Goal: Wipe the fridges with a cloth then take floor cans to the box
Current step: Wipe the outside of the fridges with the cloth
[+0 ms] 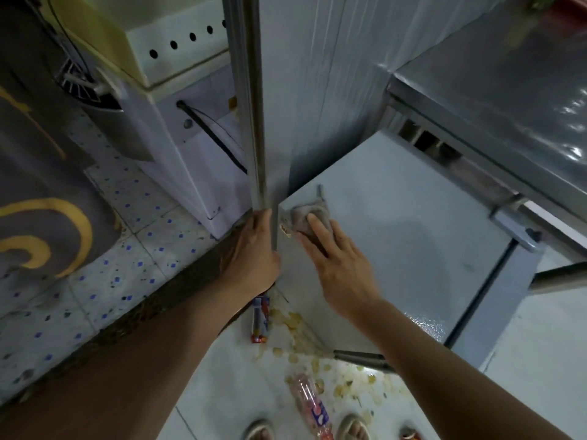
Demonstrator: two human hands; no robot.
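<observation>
Low down, near the floor, both hands are at the front of a grey fridge.
Fridge: the fridge (397, 236) fills the middle and right of the view, its lower door panel pale grey; a second steel-topped unit (508, 100) stands to its right.
Door edge: a long metal edge strip (251, 122) runs down from the top of the view to the left hand.
Left hand: the left hand (254, 252) wraps around the bottom of that edge, fingers curled behind it and thumb along the front, holding it.
Right hand: the right hand (343, 268) lies flat on the lower panel, fingers straight and together, pressing on the cloth.
Cloth: the grey cloth (305, 219) is bunched under the right fingertips, against the panel just right of the door edge.
Can: one can (260, 319) lies on its side on the white floor, just below the left wrist.
Bottle: a clear plastic bottle (313, 404) lies on the floor between the person's two sandalled feet, toward the bottom of the view.
Floor: yellowish spill marks (305, 341) spot the tiles between the can and the bottle.
Left side: a white appliance (178, 147) with a black cable stands on speckled tile.
</observation>
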